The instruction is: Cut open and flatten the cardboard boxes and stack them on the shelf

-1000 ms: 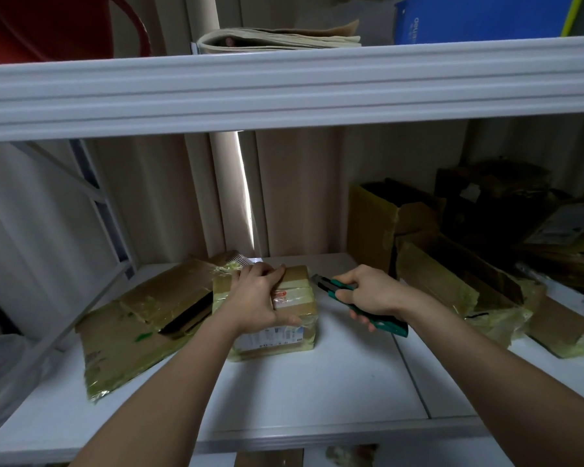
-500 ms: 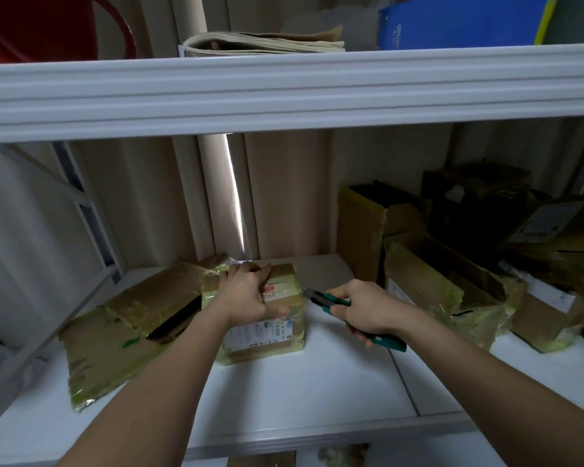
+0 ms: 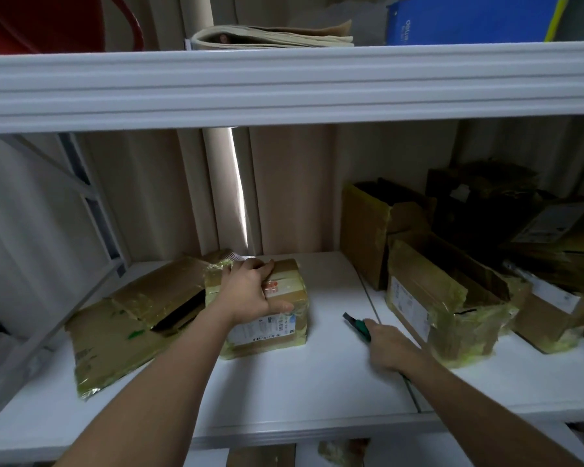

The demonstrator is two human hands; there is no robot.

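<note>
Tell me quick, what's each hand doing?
Left hand: grips the small taped box from above.
Right hand: holds the green box cutter.

hands: left hand (image 3: 250,291) bare | right hand (image 3: 390,348) bare | forearms: no sleeves | no gloves or rings visible
</note>
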